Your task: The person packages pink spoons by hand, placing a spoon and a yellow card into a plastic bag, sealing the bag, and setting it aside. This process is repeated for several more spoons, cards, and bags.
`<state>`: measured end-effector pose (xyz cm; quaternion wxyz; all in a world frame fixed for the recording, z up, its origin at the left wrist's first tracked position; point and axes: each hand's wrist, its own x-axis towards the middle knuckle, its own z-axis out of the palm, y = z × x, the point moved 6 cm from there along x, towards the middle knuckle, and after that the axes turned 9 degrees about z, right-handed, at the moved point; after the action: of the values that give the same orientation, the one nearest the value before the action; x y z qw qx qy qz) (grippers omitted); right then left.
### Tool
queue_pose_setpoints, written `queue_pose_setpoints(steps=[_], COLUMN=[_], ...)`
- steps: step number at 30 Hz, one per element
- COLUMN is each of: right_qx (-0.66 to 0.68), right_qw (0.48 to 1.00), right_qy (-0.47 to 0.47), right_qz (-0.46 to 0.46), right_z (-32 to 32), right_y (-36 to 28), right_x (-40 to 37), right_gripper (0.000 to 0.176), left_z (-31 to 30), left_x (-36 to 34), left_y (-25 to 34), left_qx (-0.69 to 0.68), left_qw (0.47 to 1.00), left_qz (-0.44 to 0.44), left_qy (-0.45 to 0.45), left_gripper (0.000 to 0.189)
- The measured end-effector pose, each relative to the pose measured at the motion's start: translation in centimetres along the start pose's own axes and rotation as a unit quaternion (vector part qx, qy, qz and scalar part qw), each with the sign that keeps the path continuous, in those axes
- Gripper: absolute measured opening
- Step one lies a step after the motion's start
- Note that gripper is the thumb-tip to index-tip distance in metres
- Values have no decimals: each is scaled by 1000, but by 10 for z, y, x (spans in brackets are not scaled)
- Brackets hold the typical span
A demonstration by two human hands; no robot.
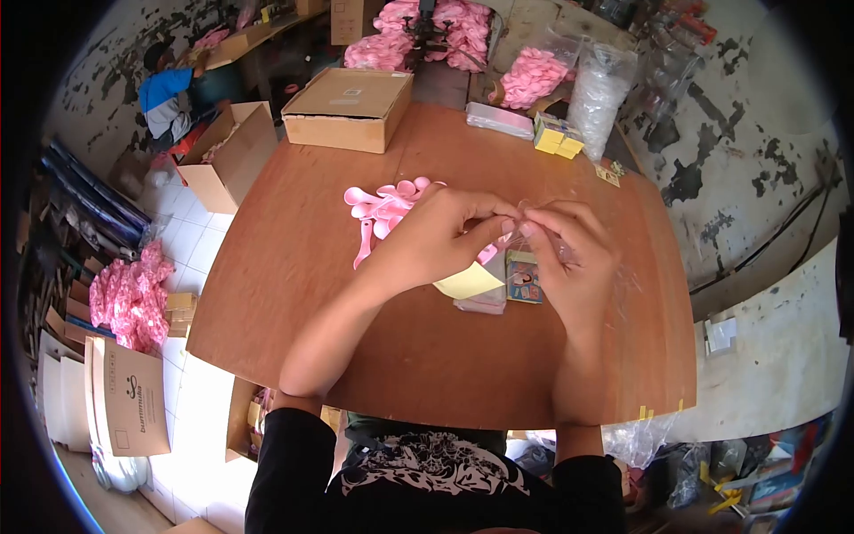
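My left hand (pixel 449 233) and my right hand (pixel 576 254) meet above the middle of the table, thumbs and fingers pinched together. Between the fingertips is a thin clear plastic bag (pixel 521 233), partly hidden by the fingers. Left of and behind my left hand lies a pile of pink measuring spoons (pixel 390 203). Beneath the hands are a yellow sheet (pixel 471 281), a stack of clear plastic sleeves (pixel 481 303) and a small pile of printed cards (pixel 523 278). Something pink shows near my left fingertips; its kind is hard to make out.
Brown table (pixel 400 356). At its back stand a closed cardboard box (pixel 347 111), a clear pack (pixel 500 119), small yellow boxes (pixel 559 137) and a tall plastic bag (pixel 600 98). An open carton (pixel 227 160) is on the floor at left, near another person (pixel 169 98).
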<state>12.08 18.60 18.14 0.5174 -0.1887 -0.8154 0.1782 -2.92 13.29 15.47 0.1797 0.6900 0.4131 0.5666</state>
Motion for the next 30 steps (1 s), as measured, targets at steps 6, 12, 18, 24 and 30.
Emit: queue_pose_setpoints(steps=[6, 12, 18, 24, 30], right_qx=[-93, -178, -97, 391, 673], right_qw=[994, 975, 986, 910, 715], right_qy=[-10, -37, -61, -21, -49], right_qz=[-53, -130, -120, 134, 185], right_z=[3, 12, 15, -24, -74], right_y=[-11, -24, -14, 27, 142], right_x=[-5, -9, -12, -4, -7], right_gripper=[15, 13, 13, 2, 15], left_z=[1, 4, 6, -4, -10], left_x=[-5, -15, -22, -19, -22], left_y=[23, 23, 30, 38, 24], left_qx=[117, 214, 221, 23, -28], left_qw=[992, 974, 965, 996, 988], left_qz=[36, 40, 77, 91, 70], left_qy=[2, -55, -118, 2, 132], left_gripper=[17, 12, 13, 16, 15])
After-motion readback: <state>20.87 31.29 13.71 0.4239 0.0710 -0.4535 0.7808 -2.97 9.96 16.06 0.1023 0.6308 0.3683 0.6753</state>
